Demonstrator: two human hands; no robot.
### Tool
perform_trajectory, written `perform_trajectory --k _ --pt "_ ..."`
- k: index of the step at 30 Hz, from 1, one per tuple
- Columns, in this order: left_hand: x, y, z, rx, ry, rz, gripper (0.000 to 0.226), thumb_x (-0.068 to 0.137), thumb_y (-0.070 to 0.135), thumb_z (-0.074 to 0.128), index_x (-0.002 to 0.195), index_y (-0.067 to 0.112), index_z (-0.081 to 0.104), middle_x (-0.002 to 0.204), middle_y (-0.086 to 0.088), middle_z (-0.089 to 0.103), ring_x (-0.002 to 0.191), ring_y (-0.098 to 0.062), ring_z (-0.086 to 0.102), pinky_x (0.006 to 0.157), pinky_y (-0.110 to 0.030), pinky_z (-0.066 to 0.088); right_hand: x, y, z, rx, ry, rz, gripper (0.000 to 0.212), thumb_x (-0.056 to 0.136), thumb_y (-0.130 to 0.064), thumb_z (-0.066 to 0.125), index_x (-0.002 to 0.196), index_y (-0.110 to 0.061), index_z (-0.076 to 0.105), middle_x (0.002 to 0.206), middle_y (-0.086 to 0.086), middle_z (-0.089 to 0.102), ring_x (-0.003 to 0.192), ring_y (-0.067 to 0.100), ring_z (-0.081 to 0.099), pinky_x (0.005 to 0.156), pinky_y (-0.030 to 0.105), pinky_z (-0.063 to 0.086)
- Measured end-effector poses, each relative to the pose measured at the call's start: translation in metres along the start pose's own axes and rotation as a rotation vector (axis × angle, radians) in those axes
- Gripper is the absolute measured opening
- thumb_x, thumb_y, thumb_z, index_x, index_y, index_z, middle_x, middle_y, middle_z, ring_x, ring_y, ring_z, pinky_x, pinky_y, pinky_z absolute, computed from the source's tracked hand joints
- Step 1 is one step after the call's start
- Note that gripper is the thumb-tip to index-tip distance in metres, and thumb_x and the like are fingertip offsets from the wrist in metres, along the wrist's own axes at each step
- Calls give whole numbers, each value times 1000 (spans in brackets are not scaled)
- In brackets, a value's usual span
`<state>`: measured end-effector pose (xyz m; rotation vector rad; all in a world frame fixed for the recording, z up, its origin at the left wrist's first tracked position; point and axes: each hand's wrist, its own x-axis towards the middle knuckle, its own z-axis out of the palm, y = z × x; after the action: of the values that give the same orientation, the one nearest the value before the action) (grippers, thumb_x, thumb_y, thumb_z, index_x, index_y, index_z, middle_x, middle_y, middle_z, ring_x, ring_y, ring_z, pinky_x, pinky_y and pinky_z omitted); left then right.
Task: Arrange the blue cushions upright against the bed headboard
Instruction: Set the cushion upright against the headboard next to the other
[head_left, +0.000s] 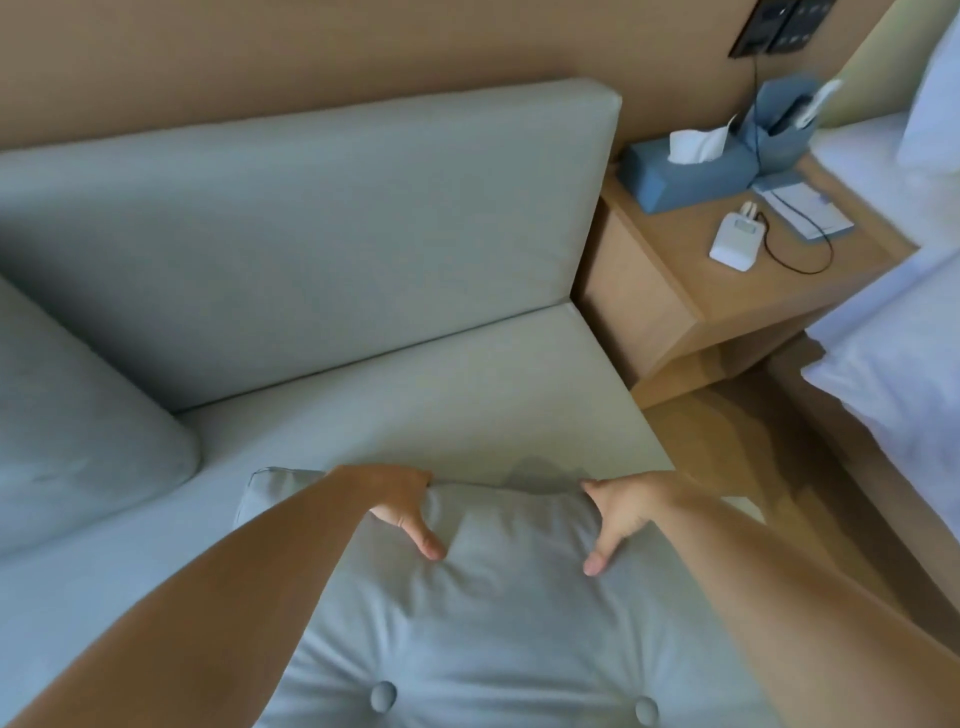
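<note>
- Blue cushion (498, 623) sits low centre, near edge of the bed (415, 395), two fabric buttons (383, 695) showing on its face, top edge pointing toward the headboard.
- Left hand (402, 512) grip closed over cushion's top edge, thumb pressed on the front face, fingers wrapped behind, out of sight.
- Right hand (618, 519) same hold on the top edge, right of the left hand, thumb down on the fabric.
- Padded headboard (322, 228) upright against tan wall (311, 47), well apart from the held cushion.
- Second blue cushion (72, 431) far left, on the bed by the headboard.
- Wooden nightstand (727, 291) right of headboard; on its surface a blue tissue box (685, 174), white charger (736, 241) with black cable, notepad (805, 208).
- White bedding (893, 358) on far right.
</note>
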<state>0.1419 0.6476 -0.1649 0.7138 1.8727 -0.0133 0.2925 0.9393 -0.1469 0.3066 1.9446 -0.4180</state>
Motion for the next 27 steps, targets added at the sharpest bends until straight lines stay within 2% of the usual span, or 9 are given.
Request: perform_trajectory --k 6,9,11,14,16,19,22,24,27 --pt "16 -2 2 -19 10 12 113 43 72 94 136 22 54 128 6 66 116 -20 63 101 -38 53 17 6 5 74 4 -116 136 29 -75 96 148 -33 44 148 -10 55 135 19 53 116 38 39" --pt "11 1 3 24 28 24 106 38 78 90 125 24 60 117 7 69 106 -21 66 96 -40 55 18 7 7 91 -15 -131 120 20 -77 96 128 -36 62 124 -15 71 114 14 67 106 37 51" --pt "2 3 5 60 45 15 106 36 83 86 122 25 63 114 5 70 103 -24 67 94 -42 56 11 4 9 69 -2 -114 113 20 -77 96 120 -34 67 114 -13 73 104 15 70 99 37 55" --pt "-19 9 12 78 101 27 94 43 82 84 114 23 67 111 2 67 98 -26 64 93 -42 54 -3 1 17 75 74 -135 116 18 -75 95 123 -37 63 117 -14 70 109 15 67 100 36 54" --pt "-36 14 18 75 127 54 87 54 74 86 119 20 65 118 0 62 102 -27 61 94 -40 49 -14 1 24 116 120 -159 118 20 -69 98 127 -40 60 121 -21 69 115 10 64 104 32 50" --pt "-70 21 21 40 148 52 73 59 65 89 114 23 65 109 2 70 96 -25 66 86 -39 54 -43 -7 26 90 214 -189 107 25 -60 98 122 -40 56 121 -23 67 116 8 62 101 29 50" --pt "-115 26 20 72 219 63 66 61 64 86 108 24 63 100 4 72 89 -22 66 78 -35 51 -80 -25 21 -40 289 -221 92 35 -60 93 113 -35 51 117 -14 67 112 18 64 94 32 50" --pt "-150 30 19 98 297 48 64 65 65 83 108 24 61 97 5 69 92 -22 64 79 -35 47 -106 -40 11 -144 340 -248 93 43 -61 90 121 -32 49 120 -9 69 115 23 62 90 33 46" --pt "-204 34 6 131 447 2 60 68 67 80 107 26 61 97 6 69 96 -22 62 75 -33 38 -155 -68 -19 -318 463 -278 92 54 -63 85 131 -30 47 122 -7 67 117 22 60 82 32 34"
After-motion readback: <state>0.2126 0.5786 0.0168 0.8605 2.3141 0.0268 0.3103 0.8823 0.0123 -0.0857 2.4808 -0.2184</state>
